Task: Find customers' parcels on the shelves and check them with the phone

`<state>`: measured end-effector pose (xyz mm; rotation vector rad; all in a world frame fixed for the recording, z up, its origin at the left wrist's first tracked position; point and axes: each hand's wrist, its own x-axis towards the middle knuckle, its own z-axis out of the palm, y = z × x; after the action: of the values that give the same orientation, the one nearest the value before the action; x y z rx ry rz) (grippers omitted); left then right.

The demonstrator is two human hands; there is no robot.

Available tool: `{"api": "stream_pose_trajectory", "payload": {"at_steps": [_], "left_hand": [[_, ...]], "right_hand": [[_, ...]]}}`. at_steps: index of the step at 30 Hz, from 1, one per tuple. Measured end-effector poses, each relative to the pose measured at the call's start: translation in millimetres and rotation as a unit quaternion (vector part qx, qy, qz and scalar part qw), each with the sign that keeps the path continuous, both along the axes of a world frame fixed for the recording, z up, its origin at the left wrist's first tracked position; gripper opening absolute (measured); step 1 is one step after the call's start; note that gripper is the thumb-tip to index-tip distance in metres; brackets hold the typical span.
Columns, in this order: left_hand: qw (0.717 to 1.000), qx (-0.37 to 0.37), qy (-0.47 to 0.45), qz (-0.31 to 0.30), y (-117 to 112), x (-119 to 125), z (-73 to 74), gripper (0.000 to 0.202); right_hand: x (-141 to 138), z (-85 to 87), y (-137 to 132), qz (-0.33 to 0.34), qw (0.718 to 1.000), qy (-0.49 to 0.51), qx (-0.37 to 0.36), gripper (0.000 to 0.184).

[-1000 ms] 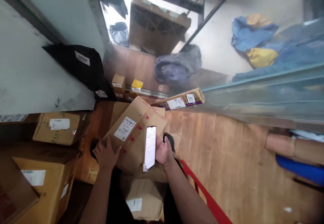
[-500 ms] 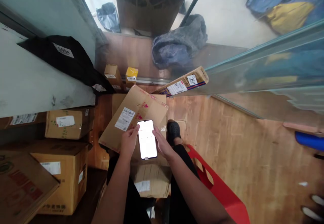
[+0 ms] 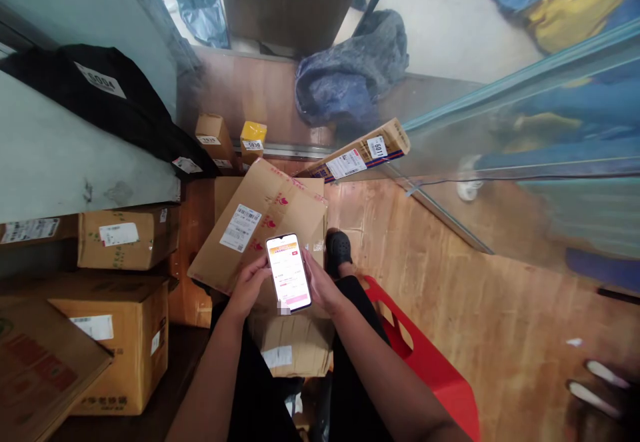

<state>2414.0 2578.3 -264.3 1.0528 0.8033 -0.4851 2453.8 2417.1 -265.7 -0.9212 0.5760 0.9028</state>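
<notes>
Both of my hands hold a smartphone with a lit pink and white screen, just above a flat cardboard box with a white shipping label. My left hand grips the phone's left edge, fingers curled around it. My right hand cradles the right edge from behind. The flat box rests tilted on other parcels in front of my knees. A smaller taped parcel lies between my legs below the phone. My black shoe shows right of the box.
Cardboard boxes stack at left, under a shelf with a black bag. A long narrow parcel leans on a glass partition. A red plastic stool sits under me. Small boxes stand by the door track. Another person's shoes show at lower right.
My left hand left the flat box and took the phone's left edge. The phone turned face up, and its screen went from blank white to a pink page. The view tilted slightly.
</notes>
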Motion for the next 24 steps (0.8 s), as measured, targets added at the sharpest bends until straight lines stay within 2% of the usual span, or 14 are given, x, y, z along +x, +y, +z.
{"api": "stream_pose_trajectory", "payload": {"at_steps": [3,7,11,15,17,18,19,20,22,24], "left_hand": [[1.000,-0.003,-0.003,-0.020,-0.4,-0.5,2.5,0.039],[0.998,-0.048,-0.029,-0.010,-4.1,0.7,5.1,0.044],[0.999,-0.038,-0.028,-0.015,-4.8,-4.0,4.6,0.044],[0.997,-0.064,-0.036,0.024,-2.0,-12.7,-3.9,0.060],[0.999,-0.007,-0.038,0.039,0.9,-19.6,-12.6,0.068],[0.997,0.063,-0.030,0.025,3.2,-23.9,-17.6,0.069],[0.987,0.157,-0.016,-0.007,6.3,-28.4,-22.7,0.071],[0.964,0.260,0.004,-0.058,10.2,-33.0,-27.5,0.073],[0.878,0.438,0.051,-0.186,20.2,-40.9,-35.6,0.078],[0.790,0.535,0.082,-0.287,31.2,-44.8,-41.5,0.083]], "right_hand": [[-1.2,1.0,-0.4,0.000,1.000,0.014,0.010,0.044],[-2.9,1.3,-0.5,-0.007,1.000,0.005,0.003,0.041],[-5.8,1.7,0.3,-0.002,1.000,-0.002,0.013,0.039],[-9.4,0.8,3.2,-0.012,1.000,0.006,-0.014,0.038],[-10.1,-0.1,4.6,-0.022,0.999,0.012,-0.029,0.037],[-10.1,-0.5,5.0,-0.024,0.999,0.017,-0.029,0.037],[-9.7,-0.8,5.2,-0.024,0.999,0.024,-0.025,0.037],[-9.3,-1.1,5.3,-0.020,0.999,0.035,-0.017,0.037],[-8.7,-2.4,5.0,-0.009,0.998,0.063,0.002,0.041],[-9.4,-6.1,5.0,-0.004,0.996,0.090,0.019,0.045]]}}
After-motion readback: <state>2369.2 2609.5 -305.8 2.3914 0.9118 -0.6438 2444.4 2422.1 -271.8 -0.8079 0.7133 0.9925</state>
